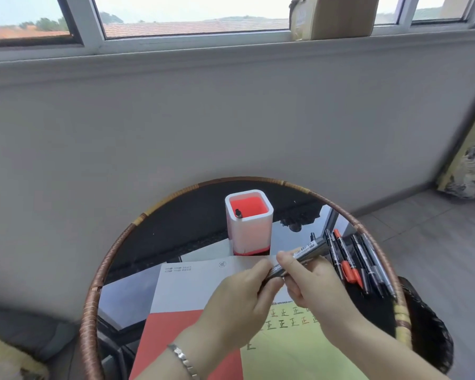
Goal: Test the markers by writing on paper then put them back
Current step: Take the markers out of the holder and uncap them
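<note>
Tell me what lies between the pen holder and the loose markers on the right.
Head view: bare glass tabletop, crossed by the barcoded end of the marker gripped by the left hand and right hand.

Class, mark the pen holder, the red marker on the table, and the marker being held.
pen holder (249, 232): head view, white front wall.
red marker (350, 272): head view, lower red cap.
held marker (309, 249): head view, labelled barrel.

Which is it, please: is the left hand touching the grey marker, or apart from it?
Touching. The head view shows the left hand gripping the lower end of the grey marker, while the right hand pinches its barrel.
</note>
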The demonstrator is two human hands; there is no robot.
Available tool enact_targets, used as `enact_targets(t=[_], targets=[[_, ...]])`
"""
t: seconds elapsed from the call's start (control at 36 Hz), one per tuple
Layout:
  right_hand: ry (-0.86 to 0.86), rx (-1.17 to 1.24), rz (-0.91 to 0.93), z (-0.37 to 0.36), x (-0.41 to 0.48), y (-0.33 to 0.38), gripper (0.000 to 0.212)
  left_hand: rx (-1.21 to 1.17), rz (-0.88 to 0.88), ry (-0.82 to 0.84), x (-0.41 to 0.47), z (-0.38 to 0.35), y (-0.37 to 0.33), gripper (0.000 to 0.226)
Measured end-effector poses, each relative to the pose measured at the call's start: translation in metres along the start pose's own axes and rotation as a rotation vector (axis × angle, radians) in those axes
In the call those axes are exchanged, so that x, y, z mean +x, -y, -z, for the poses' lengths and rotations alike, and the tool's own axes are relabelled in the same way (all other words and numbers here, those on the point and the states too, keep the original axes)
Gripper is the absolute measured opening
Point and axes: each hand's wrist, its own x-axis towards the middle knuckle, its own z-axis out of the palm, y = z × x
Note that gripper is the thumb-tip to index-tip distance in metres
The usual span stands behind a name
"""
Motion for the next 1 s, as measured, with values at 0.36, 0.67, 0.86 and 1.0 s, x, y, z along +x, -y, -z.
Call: enact_targets(t=[0.36,0.67,0.86,1.0], targets=[[0.212,0.018,0.132,0.012,0.004,-0.005,0.037,-0.519,0.245,0.281,0.003,0.016,-0.004,0.014],[-0.004,0.139,-0.167,0.055,0.047,0.002,0.016,-0.429,0.525,-0.065,-0.001,0.028,0.024,0.027],[-0.026,-0.559,-0.175,0.045,0.069,0.0,0.027,-0.374,0.58,-0.221,-0.007,0.028,0.032,0.015],[0.002,-0.94,-0.145,0.024,0.081,-0.021,0.049,-0.371,0.559,-0.254,-0.005,0.024,0.029,0.01]])
